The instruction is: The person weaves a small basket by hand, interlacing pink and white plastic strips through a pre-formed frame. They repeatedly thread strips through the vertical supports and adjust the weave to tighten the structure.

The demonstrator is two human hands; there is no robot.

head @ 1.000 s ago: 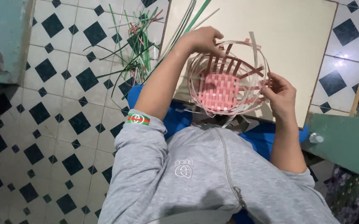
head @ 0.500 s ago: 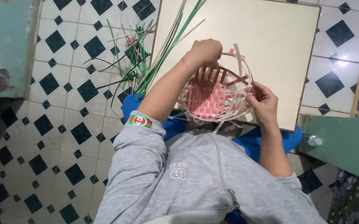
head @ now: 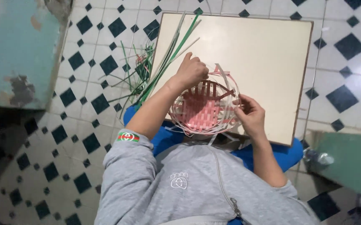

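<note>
A small round basket (head: 203, 110), woven from pink and white strips, rests at the near edge of a cream board (head: 255, 50). My left hand (head: 192, 70) grips the basket's far rim, fingers curled over it. My right hand (head: 250, 114) pinches the white strips on the rim's right side. Loose strip ends stick up from the far rim between the hands. My grey sleeves are pushed up to the elbows.
A bundle of green and white strips (head: 155, 66) lies over the board's left edge and spreads onto the black-and-white tiled floor (head: 84, 104). A teal wall (head: 18, 50) stands at left. A green surface (head: 351, 162) sits at lower right, with blue cloth under my arms.
The view has shifted, so basket and hands sit lower in the frame. Both hands keep their hold on the rim; the left hand has moved slightly along it.
</note>
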